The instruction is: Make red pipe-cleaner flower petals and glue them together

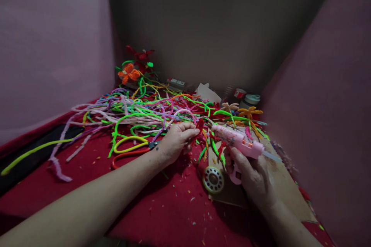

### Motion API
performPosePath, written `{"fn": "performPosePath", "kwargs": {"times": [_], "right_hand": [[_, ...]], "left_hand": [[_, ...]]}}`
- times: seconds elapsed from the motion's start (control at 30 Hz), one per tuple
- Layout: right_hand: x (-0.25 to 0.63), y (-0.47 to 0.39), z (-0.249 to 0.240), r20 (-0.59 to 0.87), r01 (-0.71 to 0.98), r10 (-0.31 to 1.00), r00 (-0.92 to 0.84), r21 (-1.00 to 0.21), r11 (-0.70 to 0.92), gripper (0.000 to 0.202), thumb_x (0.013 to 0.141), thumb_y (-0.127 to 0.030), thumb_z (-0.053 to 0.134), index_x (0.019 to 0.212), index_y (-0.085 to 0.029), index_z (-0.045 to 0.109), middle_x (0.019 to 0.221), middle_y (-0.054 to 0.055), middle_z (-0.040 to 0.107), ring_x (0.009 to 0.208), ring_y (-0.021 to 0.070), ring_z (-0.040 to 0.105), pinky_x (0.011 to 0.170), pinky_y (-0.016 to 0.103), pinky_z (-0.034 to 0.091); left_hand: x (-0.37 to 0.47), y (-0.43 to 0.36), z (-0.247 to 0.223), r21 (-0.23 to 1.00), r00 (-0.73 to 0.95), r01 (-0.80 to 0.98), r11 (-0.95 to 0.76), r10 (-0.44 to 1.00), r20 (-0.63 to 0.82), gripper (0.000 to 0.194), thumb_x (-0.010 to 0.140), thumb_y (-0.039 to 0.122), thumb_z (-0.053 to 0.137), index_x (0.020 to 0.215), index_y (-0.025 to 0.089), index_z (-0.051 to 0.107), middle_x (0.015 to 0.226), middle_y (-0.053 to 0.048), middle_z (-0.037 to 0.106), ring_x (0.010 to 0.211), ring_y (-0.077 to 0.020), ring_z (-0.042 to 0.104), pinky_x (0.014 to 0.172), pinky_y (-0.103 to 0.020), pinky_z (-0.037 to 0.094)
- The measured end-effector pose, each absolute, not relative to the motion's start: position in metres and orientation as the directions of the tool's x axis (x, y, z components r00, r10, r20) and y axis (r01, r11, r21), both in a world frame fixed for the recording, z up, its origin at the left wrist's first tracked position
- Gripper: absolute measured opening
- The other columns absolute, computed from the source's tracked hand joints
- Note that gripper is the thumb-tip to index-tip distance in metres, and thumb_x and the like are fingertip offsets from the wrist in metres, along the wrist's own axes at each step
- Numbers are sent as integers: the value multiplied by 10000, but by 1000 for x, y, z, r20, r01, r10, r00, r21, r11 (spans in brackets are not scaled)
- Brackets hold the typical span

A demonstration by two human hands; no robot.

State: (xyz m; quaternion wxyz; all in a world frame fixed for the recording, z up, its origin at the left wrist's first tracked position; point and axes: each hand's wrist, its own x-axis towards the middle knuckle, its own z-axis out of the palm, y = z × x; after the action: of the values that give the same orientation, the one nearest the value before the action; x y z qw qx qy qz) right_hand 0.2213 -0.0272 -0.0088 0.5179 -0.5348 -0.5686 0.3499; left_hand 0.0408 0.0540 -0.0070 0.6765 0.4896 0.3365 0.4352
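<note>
My left hand pinches a small red fuzzy piece between thumb and fingers. In my right hand is a pink glue gun, its nozzle pointing left, close to the red piece; a clear glue stick sticks out of its back end. Scissors with one yellow and one red handle lie beside my left wrist. Just below the glue gun sits a round spool with a ring of holes, partly on a piece of cardboard.
Colourful pipe cleaners spread in a tangled heap across the red cloth. Orange and red flowers stand at the back left. A lidded jar is at the back right. Walls enclose the sides and back.
</note>
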Motion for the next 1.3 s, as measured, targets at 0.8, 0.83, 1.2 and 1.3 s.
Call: {"fn": "performPosePath", "kwargs": {"times": [0.8, 0.83, 1.2, 1.3], "right_hand": [[222, -28, -10, 204, 270, 971, 124, -949, 165, 260, 799, -414, 525, 623, -224, 549, 529, 8, 525, 466, 159, 469, 435, 286, 369], [222, -27, -11, 201, 278, 972, 119, -947, 162, 264, 801, -417, 523, 623, -223, 546, 532, 8, 525, 470, 158, 470, 441, 285, 371], [219, -29, -6, 181, 286, 976, 123, -948, 139, 314, 785, -455, 532, 580, -218, 509, 503, 4, 500, 447, 145, 455, 421, 278, 362], [220, -29, -7, 163, 279, 979, 118, -952, 125, 319, 784, -458, 536, 582, -213, 507, 506, 2, 503, 444, 140, 453, 417, 274, 363]], "left_hand": [[40, 55, -7, 967, 396, -221, 125, 918, -28, 145, 726, 253, 606, 644, 165, 526, 436, 72, 387, 308, -29, 313, 316, -181, 197], [40, 55, -7, 966, 395, -224, 127, 918, -29, 145, 725, 255, 607, 646, 165, 526, 438, 72, 391, 308, -28, 317, 316, -181, 199], [39, 55, -8, 959, 408, -252, 126, 913, -12, 188, 732, 278, 613, 651, 165, 487, 416, 76, 400, 304, -29, 303, 311, -171, 207], [39, 55, -7, 957, 414, -255, 138, 910, -21, 191, 742, 282, 605, 657, 167, 479, 394, 77, 399, 302, -32, 296, 313, -168, 205]]}}
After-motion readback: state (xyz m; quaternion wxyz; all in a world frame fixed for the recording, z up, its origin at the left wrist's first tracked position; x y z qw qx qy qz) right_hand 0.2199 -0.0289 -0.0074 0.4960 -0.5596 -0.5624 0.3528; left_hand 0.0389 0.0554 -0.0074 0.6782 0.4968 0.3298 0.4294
